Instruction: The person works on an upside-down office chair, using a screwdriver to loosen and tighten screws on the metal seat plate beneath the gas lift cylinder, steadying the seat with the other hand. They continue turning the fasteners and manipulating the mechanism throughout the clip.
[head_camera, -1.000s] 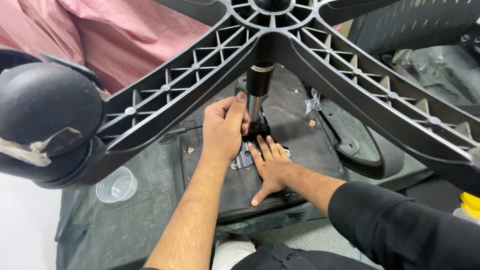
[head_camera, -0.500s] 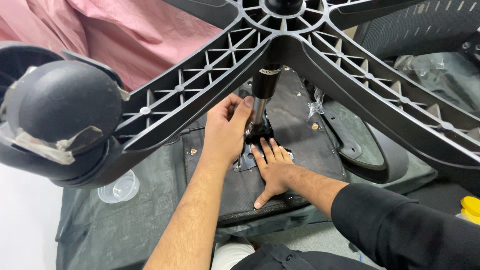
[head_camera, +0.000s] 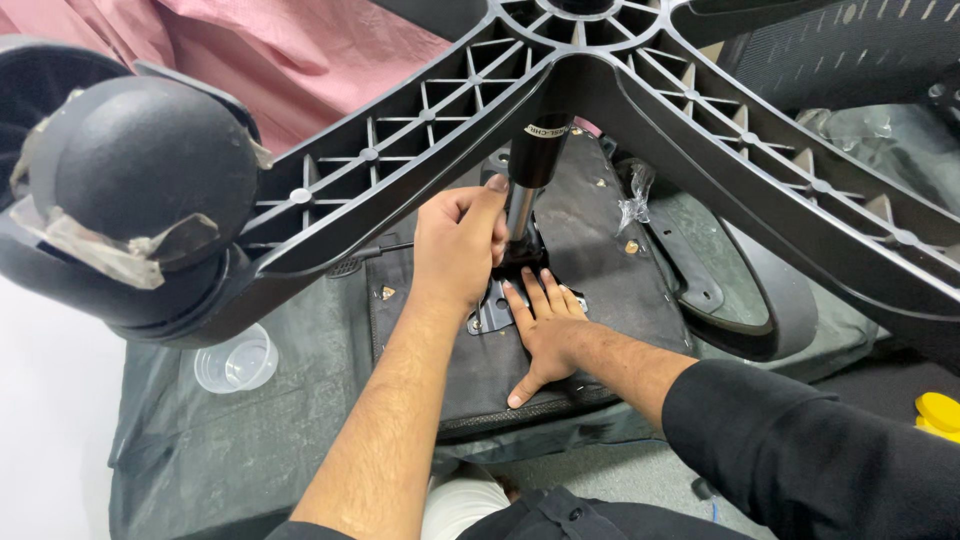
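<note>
An office chair lies upside down, its black star base (head_camera: 420, 150) filling the top of the view. A black gas cylinder (head_camera: 537, 150) with a shiny metal rod runs from the base hub down to the metal mounting plate (head_camera: 490, 312) on the underside of the seat (head_camera: 610, 270). My left hand (head_camera: 455, 245) is wrapped around the rod just below the cylinder. My right hand (head_camera: 548, 335) lies flat, fingers spread, on the seat underside at the plate.
A large black caster wheel (head_camera: 140, 190) with torn tape hangs at the left. A clear plastic cup (head_camera: 236, 358) sits on the grey plastic wrap. A black armrest (head_camera: 730, 280) lies right of the seat; pink cloth (head_camera: 300, 50) behind; a yellow object (head_camera: 940, 412) at far right.
The view has shifted slightly, so the base and caster sit lower and larger. My left hand stays around the rod and my right hand stays flat on the seat.
</note>
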